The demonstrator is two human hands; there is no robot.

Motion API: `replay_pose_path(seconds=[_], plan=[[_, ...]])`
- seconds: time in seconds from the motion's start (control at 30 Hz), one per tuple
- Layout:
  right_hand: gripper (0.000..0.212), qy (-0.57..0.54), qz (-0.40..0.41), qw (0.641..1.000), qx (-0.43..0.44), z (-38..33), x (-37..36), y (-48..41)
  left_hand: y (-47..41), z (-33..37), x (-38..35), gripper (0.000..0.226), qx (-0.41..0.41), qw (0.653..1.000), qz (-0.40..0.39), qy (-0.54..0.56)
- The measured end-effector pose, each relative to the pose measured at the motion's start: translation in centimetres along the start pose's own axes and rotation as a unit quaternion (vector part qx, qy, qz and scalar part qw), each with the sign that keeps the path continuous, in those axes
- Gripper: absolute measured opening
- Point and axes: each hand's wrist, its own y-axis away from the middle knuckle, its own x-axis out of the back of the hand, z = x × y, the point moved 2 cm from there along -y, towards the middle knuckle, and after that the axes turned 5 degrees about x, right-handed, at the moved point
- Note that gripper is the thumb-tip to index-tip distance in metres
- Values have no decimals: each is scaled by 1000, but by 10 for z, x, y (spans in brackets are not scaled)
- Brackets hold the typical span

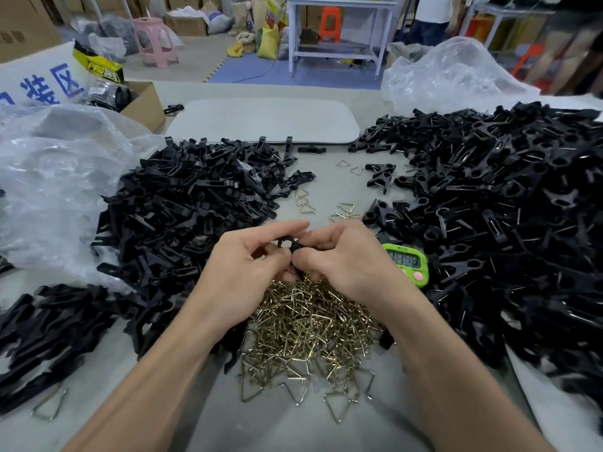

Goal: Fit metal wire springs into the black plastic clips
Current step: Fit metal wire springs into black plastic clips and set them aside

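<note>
Room: warehouse floor with cardboard cartons, sacks, a pink stool [156,40], an orange stool [331,22] under a white frame table [339,27], and a person standing at the far right.
Surface: grey bench [326,432], seen from the near edge.
Left hand [248,265]: over the bench middle, fingers curled, thumb and fingertips pinching the black clip [290,244].
Right hand [346,259]: touching the left hand, fingers curled tight, pinching the same clip from the other side.
Held clip: between both hands, just above the far end of the spring pile; mostly hidden by fingers. Cannot tell if a spring is in it.
Spring pile [310,327]: brass-coloured triangular wire springs, heaped near-centre between the forearms.
Loose springs [305,200]: a few scattered beyond the hands.
Left clip pile [195,210]: black plastic parts, left of the hands.
Near-left clip pile [42,331]: by the near left edge.
Right clip pile [505,207]: large, fills the right side; wire shows in many.
Timer [406,262]: green, digital, just right of the right hand, touching the right pile.
Pad [264,120]: grey, rounded, far centre.
Cardboard box [146,106]: far left, open.
Plastic bags: clear, one on the left [55,177], one at the far right [453,73].
</note>
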Motion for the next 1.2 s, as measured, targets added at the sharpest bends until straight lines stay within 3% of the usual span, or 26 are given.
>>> replay_pose_path(seconds=[0.1,0.27,0.5,0.57,0.63,0.67,0.73,0.8,0.83,0.93,1.0,1.07,1.2], plan=[[14,-18,3,1000,-21,2,7,0,1,3,4,56,-41,999,-22,-7],[18,-120,-43,992,-25,3,11,0,-1,3,8,46,-67,997,27,-2],[29,-148,-91,985,-18,5,11,1,1,10,13,41,-97,992,-54,-55],[25,-156,-88,983,-27,5,12,2,1,8,12,40,-95,993,-24,-65],[23,-172,-26,984,-43,5,13,0,-1,2,14,39,-86,993,46,-65],[21,-141,22,989,-42,5,13,-1,-3,-1,16,38,-74,992,85,-56],[14,50,74,996,-20,4,15,-2,-6,-6,21,35,-49,988,147,-16],[21,247,0,969,-25,1,8,0,-7,-7,26,35,-41,981,186,23],[22,286,-26,957,-33,1,4,0,-7,-6,28,36,-40,979,198,36],[8,241,10,970,-23,-1,1,-1,-7,-6,31,36,-36,977,204,52],[22,210,38,977,-17,2,4,-2,-7,-6,31,35,-27,977,206,50],[24,163,55,985,-34,4,8,-1,-8,-7,31,35,-20,977,208,43],[20,-44,96,993,-59,3,15,0,-8,-7,31,38,-17,979,200,32]])
